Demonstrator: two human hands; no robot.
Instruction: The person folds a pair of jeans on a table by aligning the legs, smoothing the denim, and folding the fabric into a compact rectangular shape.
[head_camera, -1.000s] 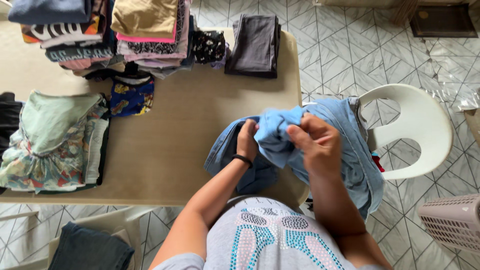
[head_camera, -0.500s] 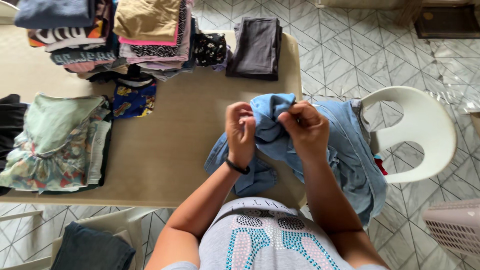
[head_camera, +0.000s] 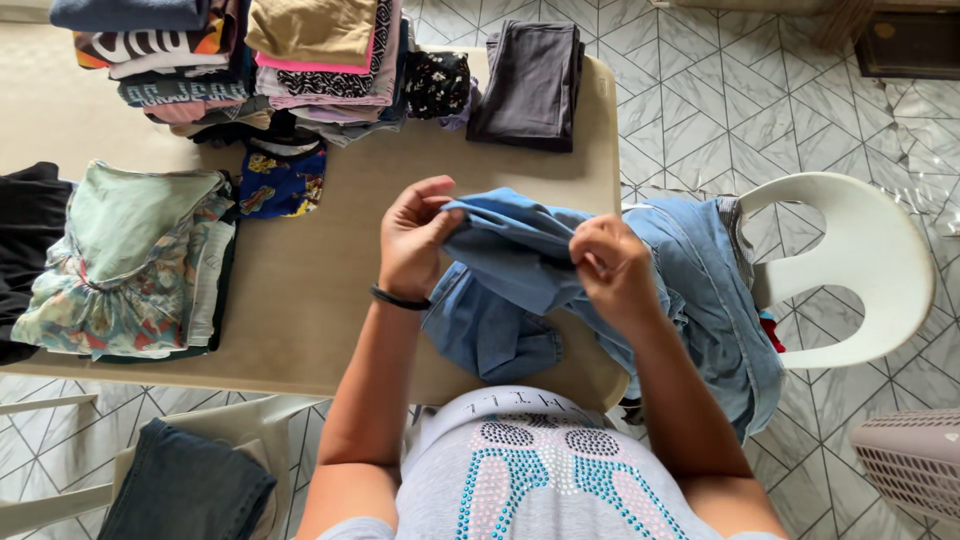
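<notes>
Fingers (head_camera: 425, 215) of the left hand (head_camera: 412, 245) pinched on one edge of the light-blue denim garment (head_camera: 520, 250) at centre frame — fingers (head_camera: 590, 262) of the right hand (head_camera: 615, 275) curled tight on the fold just beside, a short span of cloth stretched between. Rest of the denim trailing down over the near right corner of the desk (head_camera: 320, 290) and draping toward the white plastic chair (head_camera: 850, 260) at right. Black band around the left wrist.

Judging by the grip: best to keep both pinches on the same seam, pull the span taut and level, lift the loose bulk clear of the desk corner before laying it flat — otherwise a likely snag or a crooked crease.

Beige desk, bare in the middle. Stacks of folded clothes (head_camera: 240, 60) along the upper left, a dark grey folded piece (head_camera: 530, 85) at top centre, a floral heap (head_camera: 120, 270) at left. Patterned grey-white tiled floor (head_camera: 740, 110) around; pale perforated basket (head_camera: 915, 465) at lower right; dark folded garment (head_camera: 185, 495) on another chair at lower left.
</notes>
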